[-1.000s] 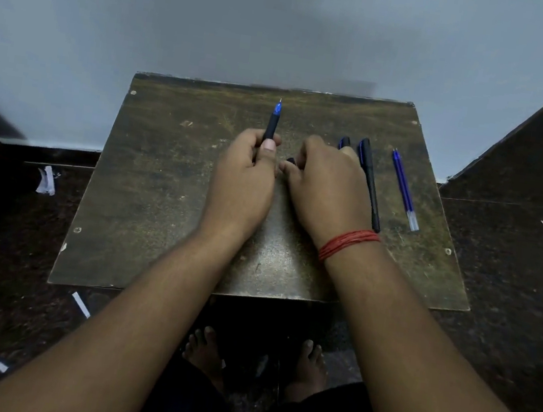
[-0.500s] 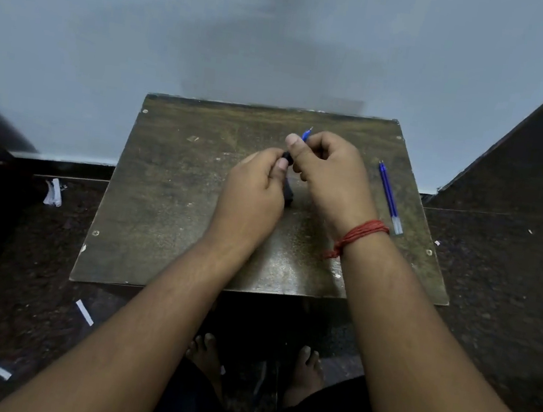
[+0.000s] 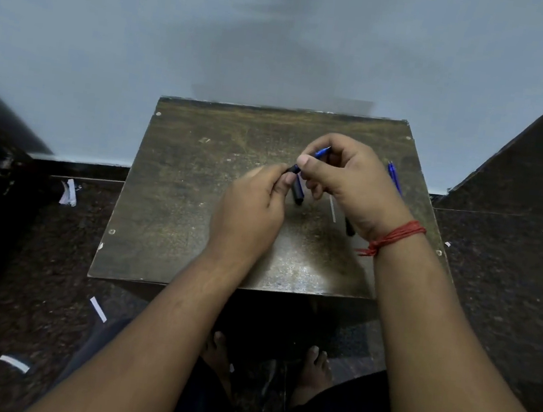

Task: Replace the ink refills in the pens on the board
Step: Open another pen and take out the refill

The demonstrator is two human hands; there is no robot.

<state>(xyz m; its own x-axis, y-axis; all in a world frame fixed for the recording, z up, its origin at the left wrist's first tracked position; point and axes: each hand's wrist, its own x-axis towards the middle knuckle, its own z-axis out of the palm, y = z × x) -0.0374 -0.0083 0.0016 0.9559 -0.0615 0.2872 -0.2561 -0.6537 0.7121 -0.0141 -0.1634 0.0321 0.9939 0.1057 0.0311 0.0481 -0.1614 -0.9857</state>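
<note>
My left hand grips the lower end of a black pen barrel above the middle of the worn brown board. My right hand pinches the same pen's upper end, and its blue tip pokes out past my fingers. Below the hands a short black pen piece lies on the board. A blue refill rests near the board's right edge, partly hidden by my right hand. The end of another black pen shows under my right wrist.
A thin white stick end lies on the board beside my right palm. Paper scraps litter the dark floor to the left. A pale wall rises right behind the board. My bare feet are under its near edge.
My right hand has left the board and closed on the pen's upper end. The pen has tipped from upright to slanting right. The view has pulled back from the board.
</note>
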